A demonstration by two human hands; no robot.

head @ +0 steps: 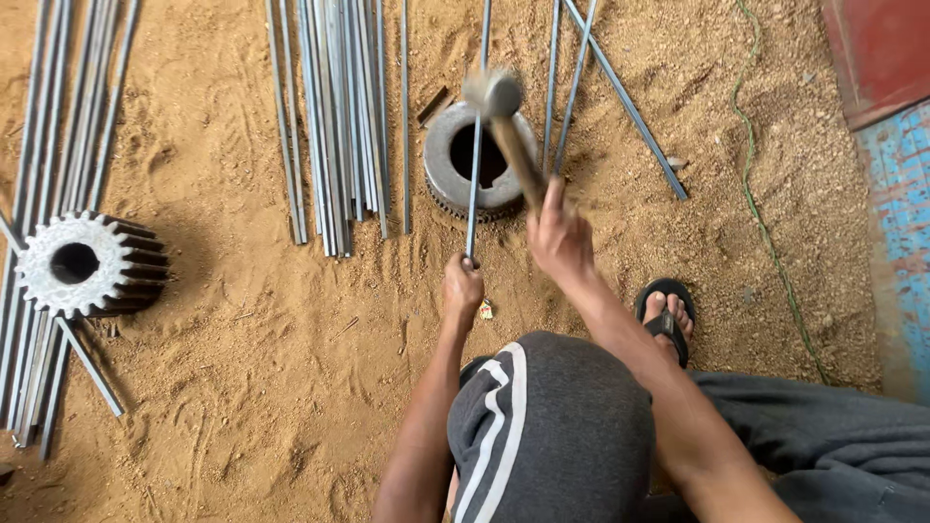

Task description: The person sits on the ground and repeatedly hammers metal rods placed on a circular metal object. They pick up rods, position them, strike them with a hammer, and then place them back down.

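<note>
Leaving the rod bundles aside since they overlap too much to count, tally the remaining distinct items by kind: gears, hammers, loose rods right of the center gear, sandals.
Gears: 2, the white toothed gear and the grey gear under the held rod.
Hammers: 1, the hammer in the right hand.
Loose rods to the right: 3, for example.
Sandals: 1, the black sandal.
Total: 7

sandy floor (pixel 252 387), steel rods (pixel 339 116), two gears (pixel 92 263)

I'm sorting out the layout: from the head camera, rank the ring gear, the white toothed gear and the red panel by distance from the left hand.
From the left hand:
1. Ring gear, just ahead.
2. White toothed gear, far left.
3. Red panel, top right corner.
</note>
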